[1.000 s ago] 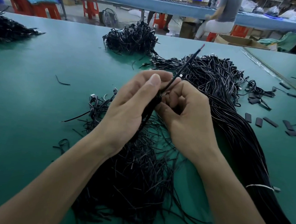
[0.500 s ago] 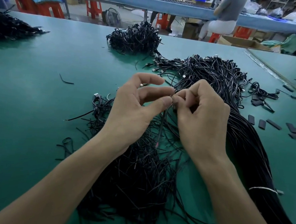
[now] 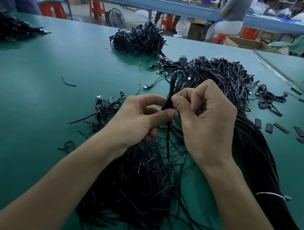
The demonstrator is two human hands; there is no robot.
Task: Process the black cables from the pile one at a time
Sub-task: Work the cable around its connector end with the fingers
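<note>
While left hand (image 3: 140,121) and right hand (image 3: 207,121) pinch one cable (image 3: 168,142), piles (image 3: 139,40) strew the green table (image 3: 43,69).

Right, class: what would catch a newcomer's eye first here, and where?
At the centre, the left hand and right hand pinch one thin black cable, looped above them. Beneath the hands lies a tangled heap of short black cable pieces, and a long bundle of black cables runs along the right of the green table.
</note>
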